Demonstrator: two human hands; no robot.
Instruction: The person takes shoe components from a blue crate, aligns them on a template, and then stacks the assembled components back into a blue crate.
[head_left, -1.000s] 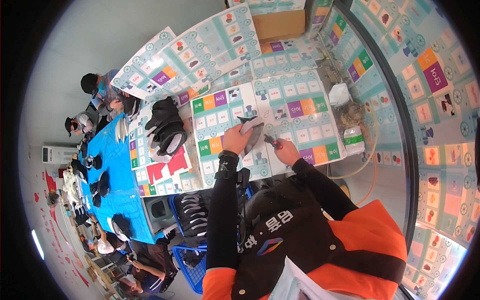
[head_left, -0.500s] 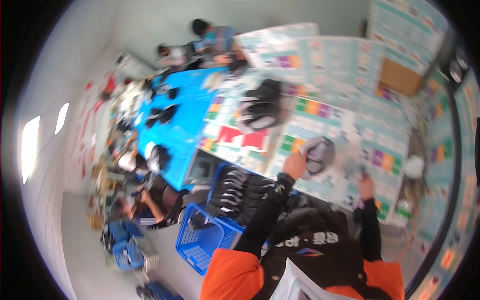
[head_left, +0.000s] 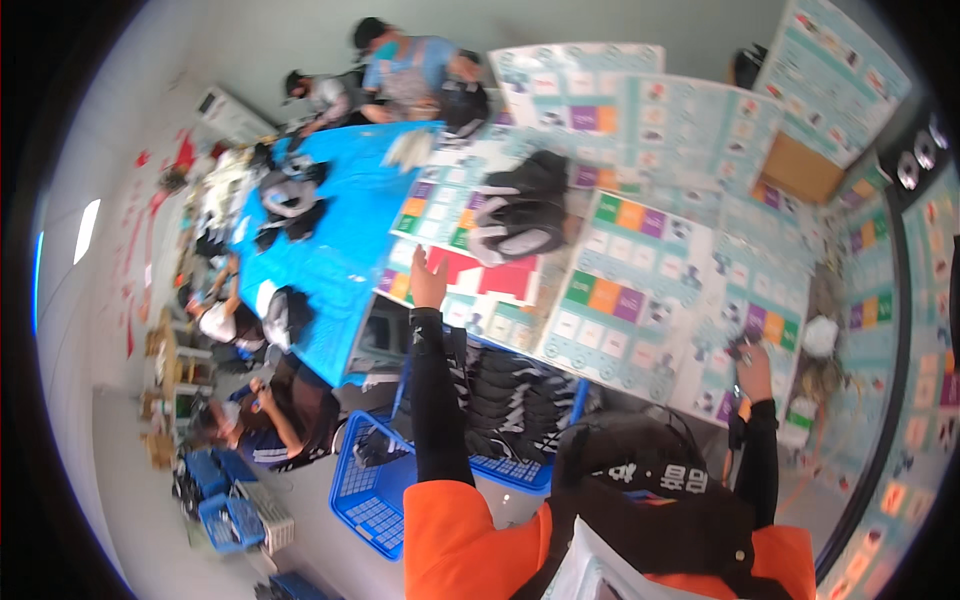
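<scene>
My left hand (head_left: pixel 431 280) is stretched out over the left part of the printed table, its fingers apart and nothing in it. Beneath it lie red patches (head_left: pixel 486 276) on the printed surface. A small pile of black and grey pieces that look like shoe uppers (head_left: pixel 523 215) sits just beyond, to the right. At the table's right side, my right hand (head_left: pixel 756 372) is closed round a small dark hand tool (head_left: pixel 744 345), too blurred to name more exactly. The table top (head_left: pixel 625 290) carries coloured squares and small pictures.
Close below the table edge, a blue basket (head_left: pixel 574 405) holds stacked black uppers; another blue basket (head_left: pixel 352 490) stands left of it. A blue-covered table (head_left: pixel 345 225) extends left, with people seated around it. A brown cardboard piece (head_left: pixel 800 168) leans at the back right.
My left hand has moved left from mid-table; the grey upper it held is out of it. My right hand stays at the right side with the tool. The view has shifted slightly.
</scene>
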